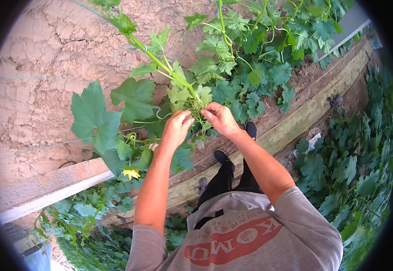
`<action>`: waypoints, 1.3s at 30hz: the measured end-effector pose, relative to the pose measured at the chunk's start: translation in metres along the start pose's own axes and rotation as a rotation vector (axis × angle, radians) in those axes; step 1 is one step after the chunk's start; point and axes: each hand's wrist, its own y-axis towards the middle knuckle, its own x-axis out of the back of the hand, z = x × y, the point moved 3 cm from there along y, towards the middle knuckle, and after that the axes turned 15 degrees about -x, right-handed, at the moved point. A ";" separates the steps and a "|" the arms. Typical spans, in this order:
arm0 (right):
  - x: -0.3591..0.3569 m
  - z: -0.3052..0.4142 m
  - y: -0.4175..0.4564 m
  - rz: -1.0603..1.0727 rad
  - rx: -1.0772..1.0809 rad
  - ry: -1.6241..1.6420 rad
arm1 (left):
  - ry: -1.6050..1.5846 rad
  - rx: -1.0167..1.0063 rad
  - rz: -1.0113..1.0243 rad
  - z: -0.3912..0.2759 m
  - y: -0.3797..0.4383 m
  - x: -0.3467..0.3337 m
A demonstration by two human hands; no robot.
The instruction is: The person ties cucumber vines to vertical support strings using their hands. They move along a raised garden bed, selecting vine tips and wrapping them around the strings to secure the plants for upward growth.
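Observation:
A long green vine stem (pixel 159 62) slants from the upper left down to my two hands, with thin twine looped around it. My right hand (pixel 219 118) pinches at the leafy lower part of the vine, thumb against forefinger. Just to its left, my left hand (pixel 179 127) has thumb and forefinger close together beside the same shoots; whether something thin is between them cannot be told. Pale young leaves (pixel 179 96) hang right above my fingers. Large dark green leaves (pixel 93 113) spread to the left, and a yellow flower (pixel 131 174) is below them, near my left forearm.
A cracked earthen wall (pixel 47 67) rises behind the vines. A concrete beam (pixel 57 184) juts in at the lower left. More vines (pixel 257 37) grow at the upper right. A long pale plank-like strip (pixel 284 130) runs diagonally by my feet, with dense foliage (pixel 348 183) on the right.

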 end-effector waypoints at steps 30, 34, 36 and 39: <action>0.011 0.019 -0.018 -0.094 0.140 -0.156 | 0.239 0.037 -0.181 -0.002 -0.011 -0.053; 0.000 0.017 -0.022 0.002 0.315 -0.189 | 0.200 -0.070 -0.342 0.000 -0.016 -0.059; 0.006 0.008 -0.015 0.144 0.307 -0.128 | 0.158 -0.097 -0.373 0.003 -0.018 -0.057; 0.026 -0.013 0.017 0.237 -0.093 -0.160 | 0.080 -0.026 -0.369 0.012 -0.022 -0.053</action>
